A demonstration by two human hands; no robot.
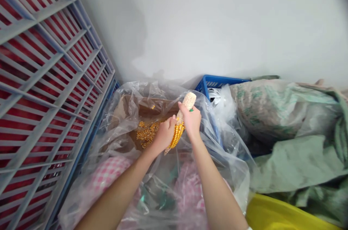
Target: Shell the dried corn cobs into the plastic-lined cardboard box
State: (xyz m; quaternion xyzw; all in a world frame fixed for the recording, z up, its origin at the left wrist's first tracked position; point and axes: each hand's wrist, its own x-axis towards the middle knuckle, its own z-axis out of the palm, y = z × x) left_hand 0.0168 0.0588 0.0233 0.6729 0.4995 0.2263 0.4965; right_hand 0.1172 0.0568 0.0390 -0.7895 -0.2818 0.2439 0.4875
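Observation:
My left hand [164, 134] and my right hand [191, 120] both grip a dried corn cob [177, 130] above a clear plastic sheet [227, 143]. The cob's upper end [189, 100] is stripped pale, while orange-yellow kernels remain along its lower half. A small green speck [191, 109] shows beside my right fingers, too small to identify. Loose corn kernels [147, 134] lie in a heap on brown cardboard [148, 108] just beyond my left hand, inside the plastic.
A grey slatted rack [51, 88] with red behind it stands along the left. A blue plastic crate [217, 82] sits against the white wall [206, 20]. Bulging green sacks [285, 110] fill the right, above a yellow tub [282, 215]. Pink checked cloth [108, 174] lies under the plastic.

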